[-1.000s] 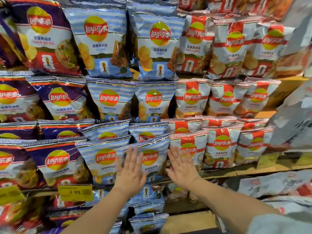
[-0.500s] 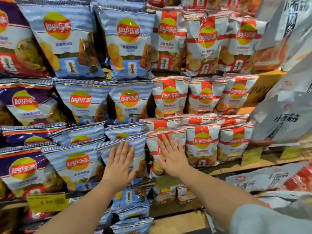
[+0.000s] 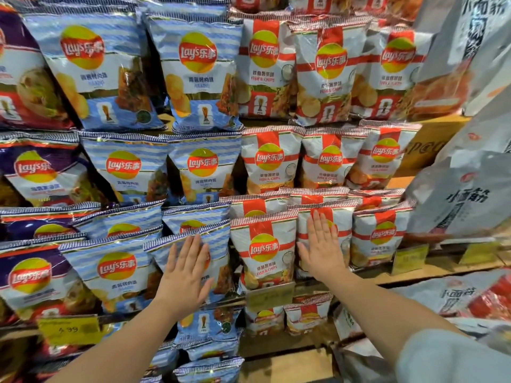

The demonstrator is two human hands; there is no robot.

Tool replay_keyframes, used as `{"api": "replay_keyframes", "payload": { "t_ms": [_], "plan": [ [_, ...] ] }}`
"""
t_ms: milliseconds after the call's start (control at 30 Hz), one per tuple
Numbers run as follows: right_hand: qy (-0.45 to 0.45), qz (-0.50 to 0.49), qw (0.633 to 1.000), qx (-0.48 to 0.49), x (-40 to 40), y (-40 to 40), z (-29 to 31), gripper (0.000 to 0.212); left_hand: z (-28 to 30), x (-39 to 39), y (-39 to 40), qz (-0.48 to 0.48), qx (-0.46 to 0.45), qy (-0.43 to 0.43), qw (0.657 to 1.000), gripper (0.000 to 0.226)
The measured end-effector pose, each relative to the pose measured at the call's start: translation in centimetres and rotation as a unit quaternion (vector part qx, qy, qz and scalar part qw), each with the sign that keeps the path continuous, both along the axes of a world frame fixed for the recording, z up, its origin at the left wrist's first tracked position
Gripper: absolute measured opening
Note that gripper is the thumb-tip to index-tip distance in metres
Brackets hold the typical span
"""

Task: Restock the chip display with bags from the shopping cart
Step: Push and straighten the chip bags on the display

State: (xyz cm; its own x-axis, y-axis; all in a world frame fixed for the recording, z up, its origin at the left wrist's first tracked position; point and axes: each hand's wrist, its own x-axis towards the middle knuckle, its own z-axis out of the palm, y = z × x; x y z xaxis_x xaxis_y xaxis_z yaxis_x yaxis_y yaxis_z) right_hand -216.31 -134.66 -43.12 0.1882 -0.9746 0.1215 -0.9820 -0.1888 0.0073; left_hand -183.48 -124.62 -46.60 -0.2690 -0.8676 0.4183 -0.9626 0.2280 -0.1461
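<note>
A: What are the hands doing right now?

B: Both are lying flat against the front row of the chip display. The left hand (image 3: pixel 184 275) is pressing, fingers straight and together, on a blue-striped bag (image 3: pixel 218 261). The right hand (image 3: pixel 320 250) is doing the same on a red-and-white bag (image 3: pixel 340 230), fingers slightly fanned. Neither is gripping anything — the palms are just resting on the foil.

A: Why flat palms rather than a pinch?

B: I'm guessing they are squaring the bags up, nudging them back so they are standing upright and facing out. A spread palm is pushing over a wide patch, so a puffy bag is less likely to crumple or tip.

A: And the bag between the two hands?

B: A red-and-white fish-and-chips bag (image 3: pixel 264 252) is standing untouched between them, just above a yellow price tag (image 3: pixel 269 295) on the shelf edge (image 3: pixel 442 269).

A: Where is the stock coming from?

B: The shopping cart is not showing in this view, so I cannot say how many bags are waiting. The rows here are looking full — blue bags to the left, red ones to the right, purple bags (image 3: pixel 30 275) at the far left, each flavour sitting in its own column.

A: So how far along?

B: This section is probably nearing done; tidying is what seems to be happening.
</note>
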Motion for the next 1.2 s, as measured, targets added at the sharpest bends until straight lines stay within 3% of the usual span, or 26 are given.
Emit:
{"api": "replay_keyframes", "payload": {
  "t_ms": [233, 367, 600, 833, 1000, 1067, 1100, 1133, 1167, 1200],
  "plan": [
    [-0.008, 0.028, 0.999, -0.04, 0.6, 0.5, 0.7, 0.071, 1.4, 0.1, 0.2, 0.021, 0.036, -0.013, 0.999, 0.07],
    [-0.004, 0.141, 0.983, -0.115, 4.3, 1.4, 1.5, 0.066, 2.8, 0.1, 0.7, 0.042, 0.043, -0.004, 0.998, 0.071],
    [-0.045, 0.38, 0.913, -0.14, 16.4, 5.2, 3.8, 0.062, 5.0, 5.7, 4.0, 0.136, 0.112, 0.047, 0.983, 0.073],
    [-0.032, 0.525, 0.849, -0.059, 30.2, 9.7, 3.8, 0.075, 6.4, 16.7, 9.0, 0.228, 0.194, 0.055, 0.953, 0.076],
    [0.04, 0.511, 0.859, 0.0, 38.5, 11.8, 3.7, 0.067, 5.6, 24.2, 10.8, 0.208, 0.228, 0.03, 0.951, 0.072],
    [0.029, 0.463, 0.884, 0.049, 41.4, 12.8, 3.2, 0.067, 5.3, 25.8, 10.2, 0.21, 0.199, -0.005, 0.957, 0.074],
    [0.046, 0.444, 0.895, 0.022, 42.6, 13.0, 2.7, 0.068, 5.1, 26.7, 9.7, 0.198, 0.175, -0.051, 0.963, 0.076],
    [0.071, 0.428, 0.901, 0.014, 43.7, 13.1, 2.4, 0.071, 4.9, 27.4, 9.4, 0.174, 0.185, -0.107, 0.961, 0.079],
    [0.104, 0.4, 0.91, 0.028, 44.7, 13.0, 2.5, 0.073, 5.1, 28.2, 9.1, 0.167, 0.241, -0.109, 0.95, 0.082],
    [0.121, 0.371, 0.919, 0.059, 45.5, 12.7, 2.8, 0.074, 4.9, 29.0, 8.7, 0.157, 0.241, -0.092, 0.953, 0.085]
  ]
}}
